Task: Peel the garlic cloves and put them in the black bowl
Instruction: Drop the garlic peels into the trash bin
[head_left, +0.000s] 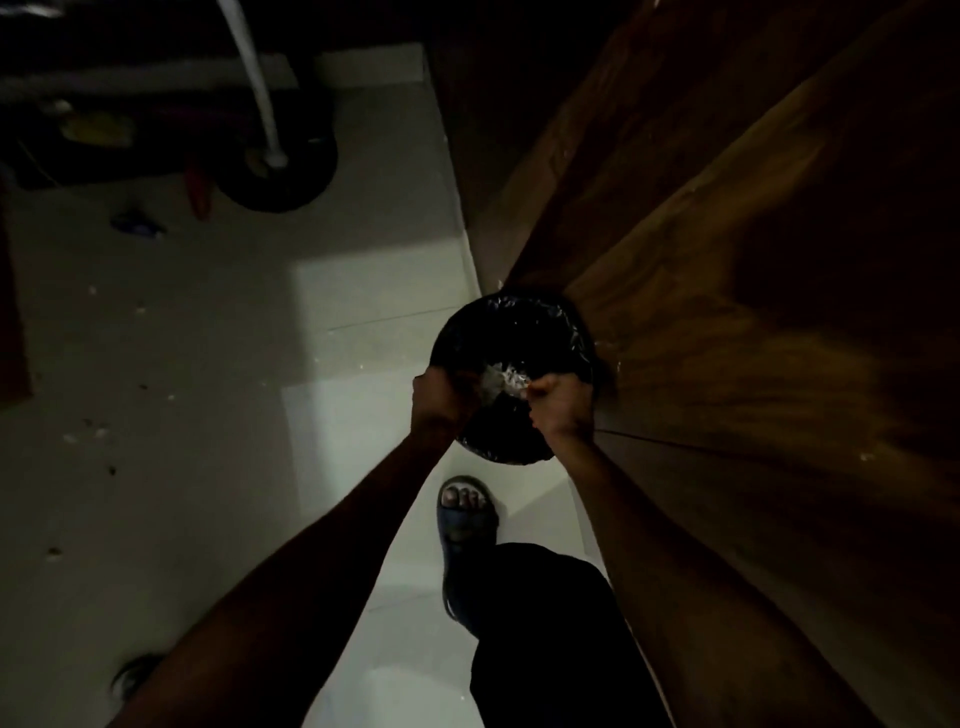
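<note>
While both hands reach down, a black-lined bin (511, 376) stands against a wooden cabinet (727, 260).
Left hand (439, 392) and right hand (561, 402) each curl around whitish peelings (501, 384) above the bin; floor (208, 338) dimly lit.

Dim and blurred: pale scraps (500, 383) between left hand (441, 392) and right hand (558, 402) unidentifiable; grips unclear. Far-left floor clutter (98, 127) indistinct; forearms cropped at bottom.

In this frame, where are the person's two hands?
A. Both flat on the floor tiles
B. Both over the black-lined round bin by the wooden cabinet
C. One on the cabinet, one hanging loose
B: the left hand and right hand meet over the black-lined bin, with pale scraps between them.
</note>
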